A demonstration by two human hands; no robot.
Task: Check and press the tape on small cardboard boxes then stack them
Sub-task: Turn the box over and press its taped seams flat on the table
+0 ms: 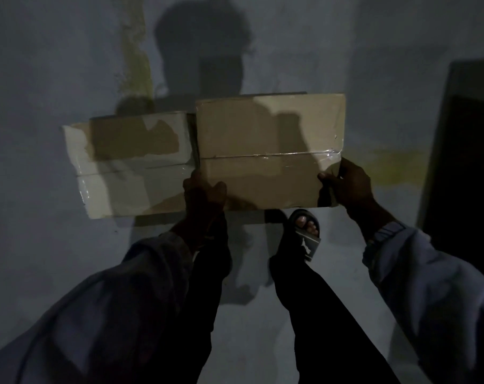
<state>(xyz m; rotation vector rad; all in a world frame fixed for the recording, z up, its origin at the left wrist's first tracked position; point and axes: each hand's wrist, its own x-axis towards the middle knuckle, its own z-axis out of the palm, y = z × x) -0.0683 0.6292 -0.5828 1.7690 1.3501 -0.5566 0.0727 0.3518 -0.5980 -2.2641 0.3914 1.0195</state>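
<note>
Brown box (265, 128), glossy tape (299, 154) along its seam. Left grip (204, 191) and right grip (347, 185) clasp its near corners.

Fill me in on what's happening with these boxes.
A standing person holds a brown cardboard box with both hands: the left hand grips its near left corner, the right hand its right edge, just below the clear tape along the seam. A second box, with torn white facing, lies beside it on the left. They are not stacked.
</note>
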